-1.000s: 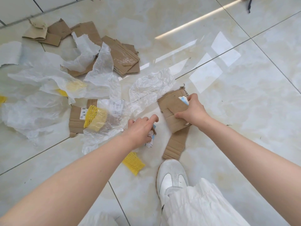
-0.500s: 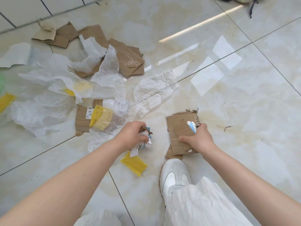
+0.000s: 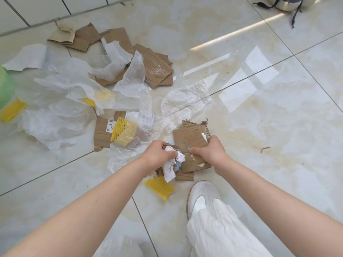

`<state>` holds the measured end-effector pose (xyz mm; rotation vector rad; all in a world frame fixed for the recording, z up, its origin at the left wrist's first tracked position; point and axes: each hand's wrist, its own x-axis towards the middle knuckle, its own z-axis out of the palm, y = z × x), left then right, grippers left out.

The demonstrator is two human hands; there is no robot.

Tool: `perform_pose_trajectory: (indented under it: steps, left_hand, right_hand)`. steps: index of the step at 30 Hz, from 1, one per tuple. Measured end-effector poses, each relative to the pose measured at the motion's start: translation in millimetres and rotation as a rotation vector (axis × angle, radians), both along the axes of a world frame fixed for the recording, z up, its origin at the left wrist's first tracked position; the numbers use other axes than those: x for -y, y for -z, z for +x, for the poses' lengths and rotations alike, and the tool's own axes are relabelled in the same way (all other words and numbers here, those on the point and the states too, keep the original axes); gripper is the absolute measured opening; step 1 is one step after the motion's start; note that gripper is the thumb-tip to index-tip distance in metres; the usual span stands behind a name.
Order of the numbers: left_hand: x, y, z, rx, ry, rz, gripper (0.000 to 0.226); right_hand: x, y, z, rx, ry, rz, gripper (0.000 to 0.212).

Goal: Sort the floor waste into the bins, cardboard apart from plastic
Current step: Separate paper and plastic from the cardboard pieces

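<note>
My right hand (image 3: pixel 211 150) grips a torn brown cardboard piece (image 3: pixel 191 140) held above the tiled floor. Close beside it, my left hand (image 3: pixel 158 153) is closed on a crumpled white and blue scrap (image 3: pixel 170 164) that hangs down from my fist. Below my hands a yellow foam net (image 3: pixel 160 188) lies on the floor. More cardboard pieces (image 3: pixel 154 68) are stacked at the upper middle. Another cardboard piece with a label (image 3: pixel 101 131) lies under a yellow net (image 3: pixel 118 129). Thin clear plastic sheets (image 3: pixel 61 101) spread across the left.
A green bin edge (image 3: pixel 4 86) shows at the far left. My white shoe (image 3: pixel 202 196) and white trouser leg stand just below the hands. A clear plastic sheet (image 3: pixel 182 102) lies ahead of the held cardboard. A round metal object with dark straps (image 3: pixel 285 4) sits top right.
My right hand lifted the cardboard off the floor and brought it toward me. My left hand closed on the crumpled scrap and raised it; both hands now meet.
</note>
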<state>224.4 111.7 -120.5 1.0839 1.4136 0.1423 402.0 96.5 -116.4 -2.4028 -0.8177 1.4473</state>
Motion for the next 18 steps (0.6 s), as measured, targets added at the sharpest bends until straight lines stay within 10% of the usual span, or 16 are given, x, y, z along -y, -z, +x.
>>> perform_pose_trajectory:
  steps: [18]
  left_hand:
    - [3.2,-2.2,77.0,-0.09,-0.204,0.044,0.032]
  right_hand:
    - [23.1,-10.1,89.9,0.103,0.306,0.233,0.038]
